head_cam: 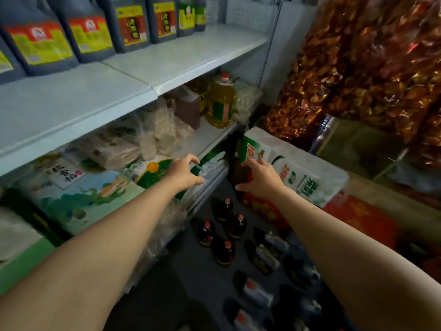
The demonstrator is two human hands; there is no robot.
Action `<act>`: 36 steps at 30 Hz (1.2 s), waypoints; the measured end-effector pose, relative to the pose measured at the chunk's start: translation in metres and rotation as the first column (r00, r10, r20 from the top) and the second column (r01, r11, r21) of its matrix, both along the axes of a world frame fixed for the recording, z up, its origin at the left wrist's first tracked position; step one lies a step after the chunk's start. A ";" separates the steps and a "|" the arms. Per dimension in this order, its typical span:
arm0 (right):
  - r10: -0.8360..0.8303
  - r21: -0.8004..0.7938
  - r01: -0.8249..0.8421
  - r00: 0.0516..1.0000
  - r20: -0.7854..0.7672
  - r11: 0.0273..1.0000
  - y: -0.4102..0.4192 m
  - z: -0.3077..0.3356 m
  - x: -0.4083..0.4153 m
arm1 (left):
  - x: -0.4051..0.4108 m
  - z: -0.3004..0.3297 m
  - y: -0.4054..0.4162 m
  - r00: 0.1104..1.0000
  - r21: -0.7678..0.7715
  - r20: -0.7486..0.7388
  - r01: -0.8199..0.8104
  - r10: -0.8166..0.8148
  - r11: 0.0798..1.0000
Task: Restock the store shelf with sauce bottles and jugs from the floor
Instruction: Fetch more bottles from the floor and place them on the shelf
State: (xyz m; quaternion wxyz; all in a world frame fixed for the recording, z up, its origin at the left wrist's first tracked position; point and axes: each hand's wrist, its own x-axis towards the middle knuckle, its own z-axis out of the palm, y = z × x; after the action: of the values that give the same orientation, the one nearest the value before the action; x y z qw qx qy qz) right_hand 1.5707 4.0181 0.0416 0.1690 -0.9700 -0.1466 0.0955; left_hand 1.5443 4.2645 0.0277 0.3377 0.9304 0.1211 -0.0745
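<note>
The scene was a narrow store aisle with a dark floor (191, 271) and a pale metal shelf unit on the left. Its upper shelf (148, 68) carried a row of dark sauce jugs (88, 32) with red, yellow and green labels along the far left, leaving bare board to the right of them. The lower shelf held clear bags of dry goods (143, 137), a yellow oil jug (220, 103) with a red cap at the far end, and printed rice sacks (78, 194) at the near left. On the right, white rice bags (300, 173) lay across red boxes (265, 209), with shiny red-gold wrapped packets (358, 75) piled above.

On the floor stood four small dark sauce bottles (225, 237) with red caps, close together, and to their right and nearer lay rows of dark jugs (267, 256) with pale labels, blurred and dim.

The left hand (185, 173) hung over the edge of the lower shelf, fingers loosely curled and apart, holding nothing. The right hand (260, 177) reached towards the white bags with fingers spread, also empty; whether its fingertips touched a bag could not be told.
</note>
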 end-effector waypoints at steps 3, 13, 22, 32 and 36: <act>-0.067 0.005 0.068 0.995 -0.067 0.998 0.005 -0.038 0.014 | 0.024 -0.033 0.005 0.998 0.015 -0.065 0.016 -0.015 1.000; -0.160 0.008 0.178 0.900 -0.405 0.984 -0.016 -0.211 0.028 | 0.029 -0.198 0.001 0.968 -0.121 -0.248 0.003 -0.033 0.993; -0.234 -0.064 0.232 0.845 -0.480 0.971 -0.045 -0.422 0.001 | 0.002 -0.401 -0.032 0.935 -0.180 -0.347 0.011 -0.074 0.984; -0.366 0.089 0.492 0.745 -0.558 0.866 -0.043 -0.691 -0.026 | 0.025 -0.643 -0.057 0.896 -0.376 -0.360 0.115 -0.259 0.919; -0.347 0.103 0.487 0.740 -0.576 0.867 -0.042 -0.778 -0.016 | 0.057 -0.718 -0.069 0.873 -0.474 -0.318 0.191 -0.369 0.860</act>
State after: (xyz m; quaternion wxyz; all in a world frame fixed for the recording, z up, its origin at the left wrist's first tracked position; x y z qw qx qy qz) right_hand 1.5549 3.9758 -0.7363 0.3398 -0.8819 0.1189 0.3045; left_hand 1.6009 4.1958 -0.6902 0.4867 0.8058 0.0281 -0.3361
